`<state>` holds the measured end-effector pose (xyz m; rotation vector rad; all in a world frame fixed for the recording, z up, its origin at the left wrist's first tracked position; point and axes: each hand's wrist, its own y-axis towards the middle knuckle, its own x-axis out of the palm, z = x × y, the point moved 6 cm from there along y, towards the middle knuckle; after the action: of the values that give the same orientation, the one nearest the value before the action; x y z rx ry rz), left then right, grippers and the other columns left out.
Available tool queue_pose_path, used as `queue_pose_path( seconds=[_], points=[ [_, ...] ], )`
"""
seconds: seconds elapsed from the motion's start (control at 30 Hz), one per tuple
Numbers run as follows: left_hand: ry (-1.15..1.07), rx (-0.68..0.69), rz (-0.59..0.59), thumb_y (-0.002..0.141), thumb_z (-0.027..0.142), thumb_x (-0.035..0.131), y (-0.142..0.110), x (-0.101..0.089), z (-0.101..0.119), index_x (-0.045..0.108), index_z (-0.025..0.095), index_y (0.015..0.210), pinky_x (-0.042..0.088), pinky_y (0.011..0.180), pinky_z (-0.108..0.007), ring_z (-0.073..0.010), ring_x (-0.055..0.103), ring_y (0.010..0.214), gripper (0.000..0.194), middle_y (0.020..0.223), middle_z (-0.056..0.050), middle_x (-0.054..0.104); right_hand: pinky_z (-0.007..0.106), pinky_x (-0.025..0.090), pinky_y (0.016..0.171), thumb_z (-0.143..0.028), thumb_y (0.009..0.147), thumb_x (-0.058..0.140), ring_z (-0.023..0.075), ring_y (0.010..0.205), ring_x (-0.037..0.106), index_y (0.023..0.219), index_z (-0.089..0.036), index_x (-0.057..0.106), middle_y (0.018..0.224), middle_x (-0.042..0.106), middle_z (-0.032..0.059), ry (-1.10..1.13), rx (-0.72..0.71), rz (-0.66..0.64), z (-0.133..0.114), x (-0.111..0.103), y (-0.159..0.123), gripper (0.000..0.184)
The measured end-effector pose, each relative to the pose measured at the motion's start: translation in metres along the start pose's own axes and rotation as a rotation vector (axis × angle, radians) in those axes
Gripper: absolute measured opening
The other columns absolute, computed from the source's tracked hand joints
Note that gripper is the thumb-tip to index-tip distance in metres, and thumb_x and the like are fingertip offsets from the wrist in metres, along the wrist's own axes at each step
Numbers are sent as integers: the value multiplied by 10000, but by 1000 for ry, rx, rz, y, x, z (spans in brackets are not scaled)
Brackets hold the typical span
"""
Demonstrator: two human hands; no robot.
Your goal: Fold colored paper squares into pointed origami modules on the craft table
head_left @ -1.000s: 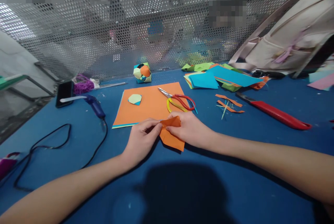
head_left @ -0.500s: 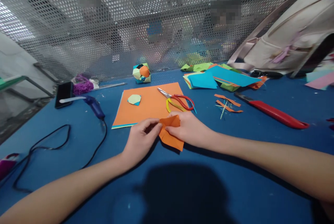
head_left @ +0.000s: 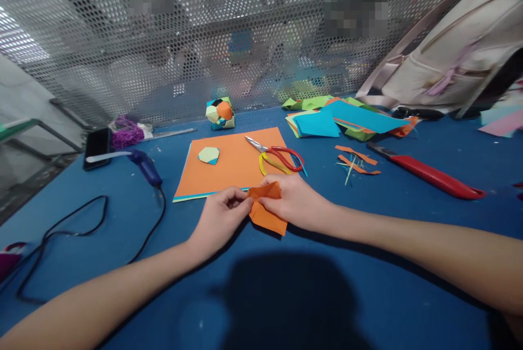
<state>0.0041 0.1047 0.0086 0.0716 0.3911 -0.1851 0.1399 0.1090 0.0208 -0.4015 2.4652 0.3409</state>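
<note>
A small folded orange paper (head_left: 266,209) lies on the blue table (head_left: 368,219) in front of me. My left hand (head_left: 219,219) pinches its left corner with thumb and forefinger. My right hand (head_left: 295,201) holds its right side, fingers curled onto the fold. Just behind them lies a large orange sheet (head_left: 232,162) with a small pale green folded piece (head_left: 209,154) on it. Red and yellow scissors (head_left: 278,157) rest at that sheet's right edge.
A multicoloured paper ball (head_left: 221,112) stands by the perforated metal screen. Stacked blue, green and orange papers (head_left: 347,120) and paper strips (head_left: 354,160) lie to the right, beside a red-handled knife (head_left: 431,177) and a beige backpack (head_left: 457,61). A blue corded tool (head_left: 145,165), phone (head_left: 97,145) and purple thread (head_left: 126,133) lie to the left.
Both hands stay on the folded orange paper with only slight finger shifts. The view has drifted a little.
</note>
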Motion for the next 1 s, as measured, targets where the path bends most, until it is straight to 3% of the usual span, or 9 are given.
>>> queue_pose_path(
  seconds=[0.1, 0.27, 0.4, 0.57, 0.67, 0.83, 1.0],
  points=[
    [-22, 18, -50, 753, 325, 592, 0, 2, 3, 659, 143, 743, 436, 609, -213, -121, 558, 653, 194, 712, -7, 654, 230, 355, 572, -73, 736, 530, 124, 649, 548, 753, -150, 592, 692, 611, 6, -29, -15, 2, 0, -1, 0, 100],
    [61, 45, -46, 778, 334, 577, 1, 1, 3, 673, 139, 685, 411, 590, -211, -121, 534, 629, 236, 650, -1, 631, 222, 351, 556, -72, 733, 537, 120, 634, 546, 746, -150, 589, 679, 609, 1, -46, -15, 10, 1, 0, 0, 95],
    [-21, 19, -83, 761, 320, 596, 1, 4, 3, 681, 141, 776, 431, 652, -217, -130, 563, 699, 198, 771, -15, 674, 212, 346, 544, -75, 739, 540, 110, 615, 537, 714, -150, 578, 653, 598, -5, -33, -23, -4, 0, 2, 0, 87],
    [6, -18, -40, 732, 313, 608, 1, 4, 0, 613, 139, 629, 353, 543, -204, -95, 464, 571, 202, 576, 32, 539, 206, 356, 539, -89, 738, 539, 115, 624, 546, 708, -157, 570, 654, 595, -8, -43, -31, -20, 1, 4, -1, 81],
    [-27, -8, -64, 723, 297, 602, 1, 7, -4, 586, 142, 622, 347, 543, -203, -87, 447, 561, 186, 575, 40, 519, 211, 364, 526, -110, 741, 527, 117, 595, 547, 685, -163, 555, 623, 579, -12, -86, -32, -32, 1, 5, -3, 82],
    [-65, 7, -90, 713, 286, 589, 1, 12, -10, 577, 143, 639, 337, 537, -210, -85, 436, 558, 161, 583, 39, 500, 241, 418, 535, -284, 775, 506, 146, 592, 587, 700, -192, 582, 646, 635, 12, -109, -80, -38, -1, 4, -5, 141],
    [-145, 13, -82, 708, 264, 562, 2, 15, -15, 519, 161, 609, 332, 520, -202, -76, 428, 549, 149, 583, 45, 497, 280, 451, 463, -510, 714, 543, 182, 531, 614, 779, -210, 626, 710, 695, 60, -173, 29, 65, 6, 1, -9, 317]
  ],
)
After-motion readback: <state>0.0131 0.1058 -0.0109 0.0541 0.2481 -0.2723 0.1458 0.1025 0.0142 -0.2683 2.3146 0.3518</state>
